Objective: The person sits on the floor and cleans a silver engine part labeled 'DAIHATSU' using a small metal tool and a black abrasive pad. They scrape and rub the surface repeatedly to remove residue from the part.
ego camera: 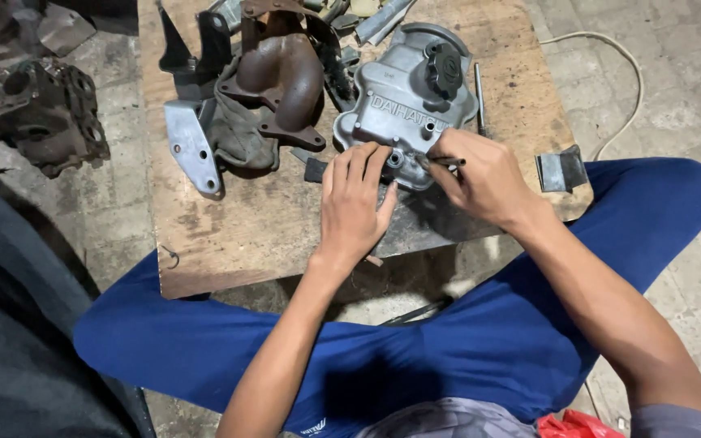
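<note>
Pressing my left hand [353, 203] flat on the valve cover [403, 101], right hand [480, 178] pinching a thin tool [448, 162]; board [229, 235] bare at seven o'clock.

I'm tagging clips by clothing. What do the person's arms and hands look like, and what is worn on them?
Both arms are bare to above the elbow. The left hand and right hand wear no gloves, rings, watch or bands. A grey short sleeve shows at the right upper arm.

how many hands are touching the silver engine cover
2. The left hand rests on the silver engine cover's near edge; the right hand, beside it, pinches a thin dark tool against that same edge.
</note>
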